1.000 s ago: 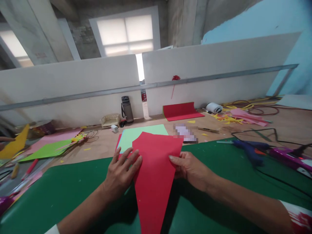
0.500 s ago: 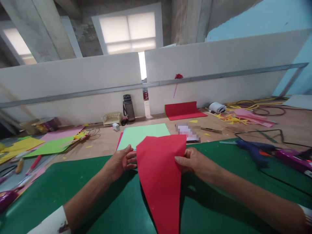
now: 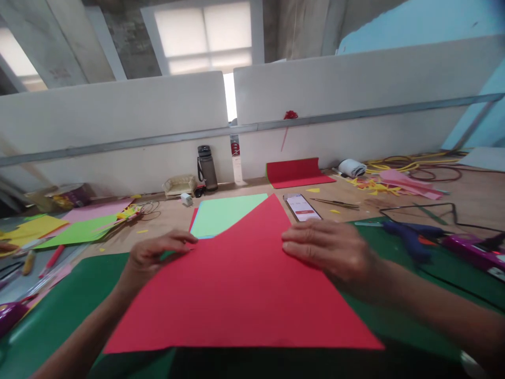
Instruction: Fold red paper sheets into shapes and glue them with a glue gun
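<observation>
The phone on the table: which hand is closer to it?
Right. The right hand is just on the near side of the phone; the left hand is farther away, off to its left, at the red sheet.

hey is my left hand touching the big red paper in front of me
Touching. The head view shows your left hand with its fingertips at the red paper's upper-left edge, no gap between.
</observation>
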Motion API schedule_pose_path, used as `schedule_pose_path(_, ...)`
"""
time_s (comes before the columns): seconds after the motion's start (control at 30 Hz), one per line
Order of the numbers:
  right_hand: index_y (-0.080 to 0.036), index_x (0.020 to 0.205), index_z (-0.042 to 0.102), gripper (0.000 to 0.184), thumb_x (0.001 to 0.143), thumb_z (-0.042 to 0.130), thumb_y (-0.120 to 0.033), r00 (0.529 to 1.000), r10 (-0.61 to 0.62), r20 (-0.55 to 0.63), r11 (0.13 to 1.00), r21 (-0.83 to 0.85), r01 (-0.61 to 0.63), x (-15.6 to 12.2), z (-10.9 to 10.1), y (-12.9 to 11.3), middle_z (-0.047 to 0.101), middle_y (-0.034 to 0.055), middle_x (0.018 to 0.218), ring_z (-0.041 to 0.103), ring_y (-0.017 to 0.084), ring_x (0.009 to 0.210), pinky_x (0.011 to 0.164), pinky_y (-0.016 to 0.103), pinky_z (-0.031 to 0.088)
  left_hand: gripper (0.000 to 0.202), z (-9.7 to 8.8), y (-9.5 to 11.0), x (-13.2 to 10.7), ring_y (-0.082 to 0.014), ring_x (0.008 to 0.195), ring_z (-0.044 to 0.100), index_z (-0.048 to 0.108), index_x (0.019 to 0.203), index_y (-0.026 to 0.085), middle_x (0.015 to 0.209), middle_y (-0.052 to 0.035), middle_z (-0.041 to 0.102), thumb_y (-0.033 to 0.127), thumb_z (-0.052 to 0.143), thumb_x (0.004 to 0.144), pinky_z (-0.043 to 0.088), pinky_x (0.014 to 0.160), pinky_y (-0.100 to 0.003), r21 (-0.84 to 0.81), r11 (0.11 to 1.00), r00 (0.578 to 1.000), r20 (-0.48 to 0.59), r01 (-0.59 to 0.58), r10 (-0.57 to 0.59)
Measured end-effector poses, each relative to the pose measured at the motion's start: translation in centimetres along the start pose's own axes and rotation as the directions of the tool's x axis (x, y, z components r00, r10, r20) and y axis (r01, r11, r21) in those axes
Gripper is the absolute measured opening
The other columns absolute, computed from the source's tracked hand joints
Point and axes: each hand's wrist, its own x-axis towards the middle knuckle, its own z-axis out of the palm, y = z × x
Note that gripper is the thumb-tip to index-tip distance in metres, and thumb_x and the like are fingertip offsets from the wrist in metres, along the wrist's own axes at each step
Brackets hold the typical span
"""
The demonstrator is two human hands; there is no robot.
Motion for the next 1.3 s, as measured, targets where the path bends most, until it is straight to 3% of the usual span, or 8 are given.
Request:
schedule_pose_path(0.1,-0.015,0.096,0.063,0.024,0.089,0.041,-0.009,0.991,-0.087,0.098,0.989,-0.112,0.098,-3.1,3.7,-0.5,0.071,0.0104,0.092,0.065,0.019,0.084,0.074,0.033,0.051,0.028,0.2,-2.6,-3.2,-0.0240,0.107,0.062,0.066,0.111,0.028,0.114,-0.0062,0.067,0.024,0.055,0.086,0.051,0.090,-0.037,0.300,0.941,0.958,0.277,-0.159,0.074)
schedule_pose_path(0.27,-0.013,0.105,0.062,0.030,0.088,0.038,-0.009,0.956,0.024,0.291,0.995,-0.099,0.006,-5.8,6.6,-0.8,0.069,0.0141,0.100,0.065,0.021,0.090,0.076,0.033,0.052,0.051,0.6,-3.4,-6.4,-0.0218,0.135,0.032,0.040,0.139,0.031,0.143,0.0007,0.042,0.012,0.036,0.091,0.037,0.107,-0.040,0.500,0.835,0.831,0.547,-0.229,-0.099)
schedule_pose_path(0.47,-0.019,0.111,0.062,0.035,0.082,0.044,-0.010,0.907,0.009,0.421,0.998,0.052,-0.034,-5.7,6.1,-0.9,0.064,0.0111,0.119,0.056,0.027,0.113,0.092,0.047,0.045,0.062,1.2,-1.5,-6.4,-0.0219,0.139,0.019,0.024,0.145,0.035,0.149,0.0026,0.031,0.009,0.032,0.090,0.020,0.112,-0.049,0.420,0.882,0.744,0.655,-0.215,-0.131)
schedule_pose_path(0.67,-0.021,0.110,0.066,0.029,0.086,0.050,-0.020,0.896,0.168,0.410,0.897,0.313,-0.312,-7.3,6.2,1.2,0.067,0.0110,0.115,0.059,0.022,0.112,0.097,0.041,0.045,0.058,1.4,0.0,-5.5,-0.0252,0.138,0.025,0.019,0.146,0.035,0.149,0.0003,0.032,0.028,0.039,0.093,0.013,0.112,-0.054,0.340,0.928,0.689,0.709,-0.150,-0.148)
schedule_pose_path(0.8,-0.025,0.106,0.068,0.026,0.087,0.051,-0.023,0.847,0.291,0.444,0.802,0.369,-0.469,-7.3,5.9,1.5,0.069,0.0061,0.112,0.059,0.021,0.112,0.098,0.042,0.044,0.057,2.5,0.7,-5.2,-0.0319,0.133,0.034,0.040,0.139,0.035,0.141,-0.0041,0.046,0.039,0.057,0.085,0.021,0.108,-0.057,0.361,0.924,0.716,0.678,-0.124,-0.169)
schedule_pose_path(1.03,-0.023,0.088,0.070,0.015,0.084,0.060,-0.032,0.838,0.344,0.425,0.791,0.350,-0.502,-6.3,5.1,-0.6,0.072,0.0054,0.098,0.062,0.023,0.102,0.095,0.044,0.042,0.024,4.7,1.2,-5.0,-0.0239,0.098,0.052,0.069,0.098,0.027,0.111,-0.0083,0.061,0.026,0.046,0.090,0.045,0.083,-0.038,0.272,0.961,0.838,0.536,-0.054,-0.105)
schedule_pose_path(1.13,-0.021,0.061,0.060,0.032,0.089,0.049,-0.035,0.738,0.529,0.419,0.709,0.260,-0.656,-5.6,5.1,-0.7,0.064,0.0000,0.067,0.060,0.018,0.074,0.078,0.035,0.044,0.025,5.1,0.9,-4.5,-0.0212,0.083,0.055,0.065,0.081,0.021,0.088,-0.0059,0.062,0.032,0.045,0.091,0.045,0.074,-0.031,0.317,0.938,0.890,0.374,0.142,-0.261)
schedule_pose_path(1.3,-0.020,0.050,0.031,0.042,0.086,0.047,-0.036,0.588,0.720,0.367,0.612,0.063,-0.788,-5.0,6.1,-0.2,0.043,-0.0027,0.054,0.047,0.015,0.060,0.070,0.033,0.037,0.039,6.1,0.0,-3.3,-0.0154,0.053,0.045,0.051,0.055,0.019,0.060,-0.0008,0.050,0.044,0.052,0.084,0.036,0.051,-0.026,0.286,0.846,0.824,0.234,0.450,-0.517)
